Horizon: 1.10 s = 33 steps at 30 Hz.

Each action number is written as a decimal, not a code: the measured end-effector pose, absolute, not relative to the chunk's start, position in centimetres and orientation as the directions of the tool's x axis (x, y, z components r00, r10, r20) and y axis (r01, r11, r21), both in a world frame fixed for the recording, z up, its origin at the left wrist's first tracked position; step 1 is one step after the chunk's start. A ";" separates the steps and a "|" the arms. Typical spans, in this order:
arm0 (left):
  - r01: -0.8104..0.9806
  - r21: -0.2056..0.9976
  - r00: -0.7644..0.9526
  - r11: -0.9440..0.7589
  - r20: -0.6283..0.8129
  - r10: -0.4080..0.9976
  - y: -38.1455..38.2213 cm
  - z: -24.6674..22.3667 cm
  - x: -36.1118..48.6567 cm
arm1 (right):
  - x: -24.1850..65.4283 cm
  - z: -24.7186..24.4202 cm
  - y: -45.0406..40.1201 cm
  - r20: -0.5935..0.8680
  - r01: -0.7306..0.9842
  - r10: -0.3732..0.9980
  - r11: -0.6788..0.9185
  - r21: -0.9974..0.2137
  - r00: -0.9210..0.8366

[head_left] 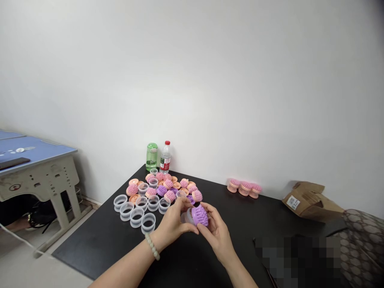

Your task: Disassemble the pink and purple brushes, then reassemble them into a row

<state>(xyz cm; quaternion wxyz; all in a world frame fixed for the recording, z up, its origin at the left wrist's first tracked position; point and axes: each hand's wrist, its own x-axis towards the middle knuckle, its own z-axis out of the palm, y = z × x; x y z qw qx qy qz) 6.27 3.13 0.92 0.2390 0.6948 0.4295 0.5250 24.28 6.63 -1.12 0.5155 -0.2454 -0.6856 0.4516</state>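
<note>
Two bare forearms [129, 270] rise from the bottom of the view, a pale beaded bracelet [152, 246] circling the nearer left one. The left hand [172, 226] curls its fingers around a clear plastic ring [186, 217], while the right hand [217, 236] clasps a purple silicone massage brush [200, 216] from the other side, with its fingers over the nubbed dome. Neither hand is released. Ring and brush meet between them, held just above the black table [99, 250], apparently so that the two pieces stay lined up end to end.

Holding them there seems to keep the work clear of the loose parts ahead and to the left. A block of clear rings [136, 214] sits nearest the left hand, with a crowded cluster of pink, peach and purple brush pieces [162, 186] just behind it. Sorting them this way looks meant to keep each kind within easy reach.

Three pink brushes [244, 188] stand apart along the wall, well right of two bottles [158, 157] at the back edge. Open black tabletop stretches right of the hands toward a brown cardboard packet [310, 202], while a pixelated patch [297, 256] hides the near right corner.
</note>
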 end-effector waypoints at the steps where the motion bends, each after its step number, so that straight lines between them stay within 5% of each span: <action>1: 0.367 0.773 0.098 -0.518 0.522 0.847 3.2 0.7 6.3 | 24.3 -1.0 6.7 0.476 -0.137 0.807 0.459 -0.878 -0.350; 7: 0.461 0.712 0.077 -0.530 0.563 0.823 3.2 1.1 6.2 | 24.3 -1.1 6.8 0.448 -0.161 0.825 0.418 -0.894 -0.345; 16: 0.078 0.849 0.171 -0.523 0.506 0.846 3.5 2.2 5.5 | 24.2 -1.9 7.0 0.484 -0.151 0.832 0.460 -0.875 -0.272; 33: 0.186 0.846 0.186 -0.499 0.468 0.864 3.4 1.4 5.6 | 24.9 -1.7 7.5 0.514 0.025 0.815 0.539 -0.842 -0.267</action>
